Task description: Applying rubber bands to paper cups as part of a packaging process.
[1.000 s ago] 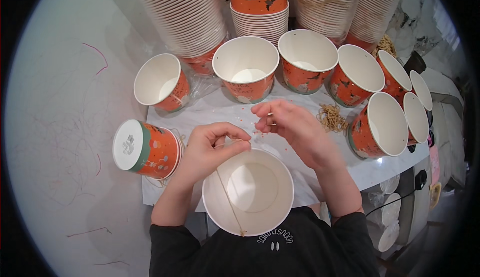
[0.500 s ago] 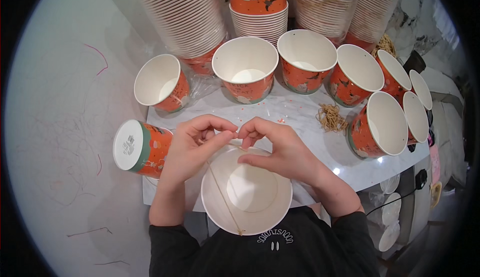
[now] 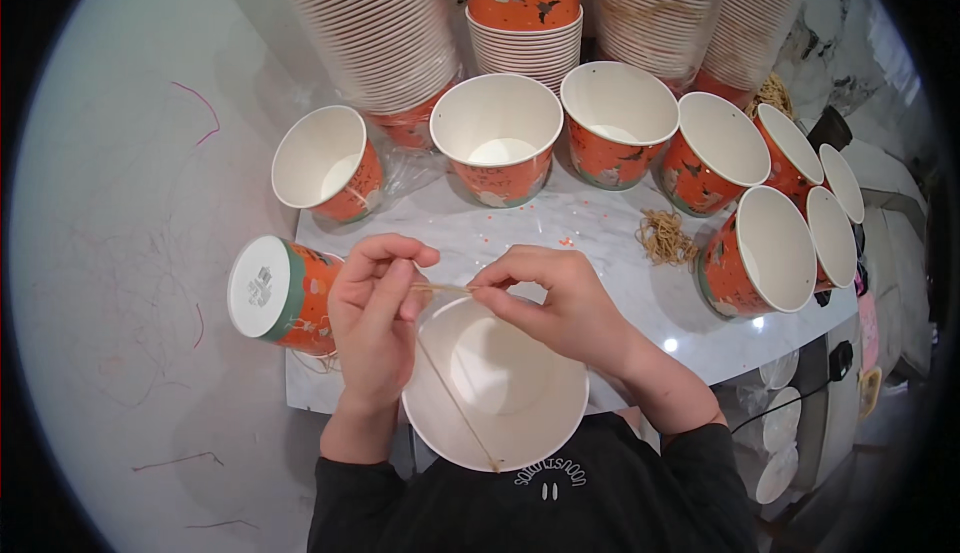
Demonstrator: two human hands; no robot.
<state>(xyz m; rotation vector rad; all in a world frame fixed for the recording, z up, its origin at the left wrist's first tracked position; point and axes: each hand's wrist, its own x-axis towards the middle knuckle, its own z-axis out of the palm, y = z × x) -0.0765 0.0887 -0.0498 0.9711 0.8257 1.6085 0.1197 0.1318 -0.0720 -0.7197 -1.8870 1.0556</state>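
Pale scribbled wall [image 3: 110, 203] standing at left. Marbled table [image 3: 620, 265] bearing orange cups [image 3: 510, 178]. White bucket [image 3: 505, 373] sitting before dark shirt [image 3: 640, 483], possibly tipping if string [image 3: 442, 287] pulling too hard. Right hand [image 3: 562, 303] pinching string by bucket's far edge; left hand [image 3: 375, 323] half-curling, grip unclear. String possibly slipping if pinch loosening, tangling if slack growing.

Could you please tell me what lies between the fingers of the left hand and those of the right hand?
In the head view, a stretch of tan string spans from the left hand to the right hand.
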